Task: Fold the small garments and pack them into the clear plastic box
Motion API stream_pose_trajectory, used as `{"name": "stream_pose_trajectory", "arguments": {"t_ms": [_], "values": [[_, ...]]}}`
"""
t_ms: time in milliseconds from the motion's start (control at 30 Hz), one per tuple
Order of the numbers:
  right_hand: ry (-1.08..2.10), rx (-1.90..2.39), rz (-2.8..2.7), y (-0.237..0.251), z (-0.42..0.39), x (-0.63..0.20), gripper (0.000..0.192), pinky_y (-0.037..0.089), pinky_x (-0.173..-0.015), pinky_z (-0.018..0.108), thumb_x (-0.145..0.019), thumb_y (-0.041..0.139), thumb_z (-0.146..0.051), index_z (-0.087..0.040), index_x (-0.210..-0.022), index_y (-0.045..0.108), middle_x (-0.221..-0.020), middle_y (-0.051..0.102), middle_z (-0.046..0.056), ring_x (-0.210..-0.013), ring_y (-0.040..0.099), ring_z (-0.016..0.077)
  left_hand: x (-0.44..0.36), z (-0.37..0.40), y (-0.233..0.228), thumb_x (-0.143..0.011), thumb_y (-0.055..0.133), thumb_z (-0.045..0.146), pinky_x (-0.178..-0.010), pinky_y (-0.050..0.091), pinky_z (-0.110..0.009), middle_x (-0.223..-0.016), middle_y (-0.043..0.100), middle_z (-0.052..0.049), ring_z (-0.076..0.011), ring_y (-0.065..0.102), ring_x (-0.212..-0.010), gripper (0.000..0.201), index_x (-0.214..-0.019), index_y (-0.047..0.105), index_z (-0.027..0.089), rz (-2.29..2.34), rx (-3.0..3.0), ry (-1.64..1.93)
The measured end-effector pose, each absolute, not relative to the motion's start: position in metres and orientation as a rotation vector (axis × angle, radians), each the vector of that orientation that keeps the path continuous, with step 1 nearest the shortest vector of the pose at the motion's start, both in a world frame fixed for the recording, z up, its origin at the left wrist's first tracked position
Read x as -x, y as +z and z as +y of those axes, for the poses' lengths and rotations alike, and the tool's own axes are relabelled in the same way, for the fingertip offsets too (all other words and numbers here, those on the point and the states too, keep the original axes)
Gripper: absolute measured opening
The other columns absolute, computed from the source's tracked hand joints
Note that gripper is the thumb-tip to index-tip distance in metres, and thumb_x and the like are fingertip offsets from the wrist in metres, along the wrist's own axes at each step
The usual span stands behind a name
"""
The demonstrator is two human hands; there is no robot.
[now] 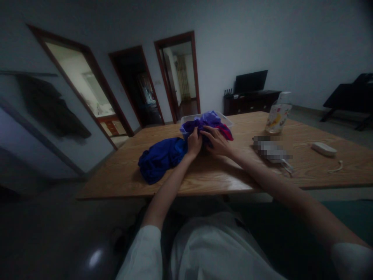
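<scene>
Head view. A wooden table (291,175) is seen from a seated position, both bare forearms extended over its near edge. The left hand (194,143) is closed around a fold of dark purple cloth (194,126), fingers pressed together on the fabric. The right hand (217,143) lies on the same bundle just beside the left, fingers curled down into the cloth; whether it is pinching or merely pressing cannot be told from this angle. The purple cloth spills over the near rim of a clear plastic tub (229,121), which stands toward the far edge of the table, near its middle. A lighter lilac garment (212,116) and a red garment (225,131) are heaped in the tub. A crumpled blue garment (160,157) lies on the table toward the near left corner, touching the purple cloth at the left hand.

A lidded clear bottle (278,114) stands toward the far right edge. A white remote-like object (324,149) and a short pale cord (335,169) lie toward the right end.

Judgement: the step in hand appears to be drawing the purple cloth out of the tub. The next move calls for a firm two-handed hold and a lift clear of the rim, so that the neighbouring garments are not dragged out.
</scene>
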State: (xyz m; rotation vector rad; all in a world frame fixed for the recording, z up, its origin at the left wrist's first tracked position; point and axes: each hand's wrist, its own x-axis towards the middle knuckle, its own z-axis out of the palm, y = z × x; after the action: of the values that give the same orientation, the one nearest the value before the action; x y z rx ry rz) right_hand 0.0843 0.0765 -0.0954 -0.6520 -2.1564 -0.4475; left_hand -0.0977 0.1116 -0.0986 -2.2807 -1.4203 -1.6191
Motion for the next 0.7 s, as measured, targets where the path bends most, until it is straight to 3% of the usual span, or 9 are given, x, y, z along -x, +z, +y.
{"name": "stream_pose_trajectory", "arguments": {"t_ms": [167,267,500,700], "values": [[-0.476,0.651,-2.190,-0.099,0.083,-0.086,0.083,0.046,-0.119,0.063,-0.093,0.063,-0.017,-0.022,-0.169,0.029,-0.167,0.040,0.018,-0.153,0.042,0.0393,0.099,0.110,-0.097,-0.111,0.044,0.030,-0.084,0.057,-0.036,-0.108,0.079,-0.016,-0.0314,0.079,-0.100,0.030,-0.128,0.064,0.014,-1.479,2.273,-1.581],[-0.468,0.677,-2.181,-0.098,0.084,-0.086,0.078,0.047,-0.118,0.060,-0.094,0.062,-0.017,-0.023,-0.167,0.034,-0.163,0.046,0.017,-0.148,0.047,0.0383,0.099,0.108,-0.096,-0.112,0.044,0.028,-0.085,0.057,-0.035,-0.105,0.079,-0.015,-0.0299,0.079,-0.099,0.027,-0.124,0.065,0.014,-1.463,2.269,-1.537],[-0.417,0.775,-2.031,-0.095,0.083,-0.086,0.063,0.056,-0.104,0.052,-0.091,0.059,-0.017,-0.023,-0.153,0.050,-0.140,0.062,0.016,-0.125,0.064,0.0358,0.096,0.090,-0.089,-0.113,0.041,0.032,-0.109,0.055,-0.039,-0.135,0.068,-0.014,-0.0236,0.068,-0.128,0.031,-0.139,0.053,0.020,-1.088,2.305,-1.601],[-0.299,0.745,-1.953,-0.095,0.092,-0.089,0.060,0.056,-0.102,0.052,-0.086,0.061,-0.021,-0.020,-0.146,0.052,-0.135,0.067,0.018,-0.120,0.067,0.0373,0.095,0.072,-0.078,-0.112,0.040,0.031,-0.123,0.045,-0.040,-0.149,0.057,-0.014,-0.0214,0.054,-0.145,0.037,-0.148,0.048,0.022,-0.844,2.363,-1.486]]}}
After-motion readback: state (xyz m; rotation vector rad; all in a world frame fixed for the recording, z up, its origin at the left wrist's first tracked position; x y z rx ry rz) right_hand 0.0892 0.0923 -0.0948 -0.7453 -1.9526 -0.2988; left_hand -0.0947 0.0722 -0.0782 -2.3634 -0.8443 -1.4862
